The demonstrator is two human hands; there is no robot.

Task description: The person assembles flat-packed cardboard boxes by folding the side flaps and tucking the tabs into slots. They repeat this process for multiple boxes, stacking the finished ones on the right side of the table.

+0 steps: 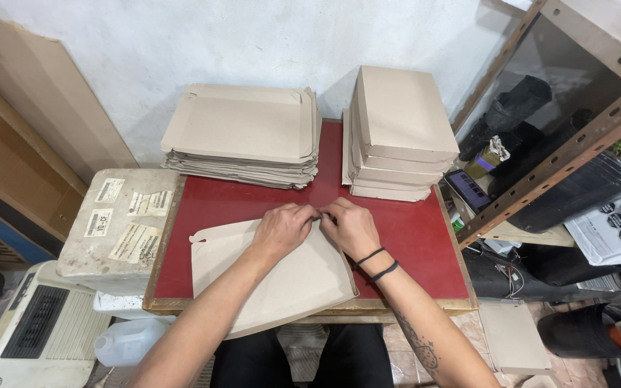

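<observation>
Cardboard blank [282, 284], flat and unfolded, lies on the near part of the red table [411, 237], its near edge hanging over the table's front. Both hands meet at its far right edge: the left hand [282, 228] and the right hand [352, 228] each have their grip pinched on that edge, fingertips almost touching each other. The right wrist wears two black bands [378, 263]. At the far left of the table sits a stack of flat blanks [242, 136]; to the far right, a pile of folded boxes [397, 133], well apart from the hands
</observation>
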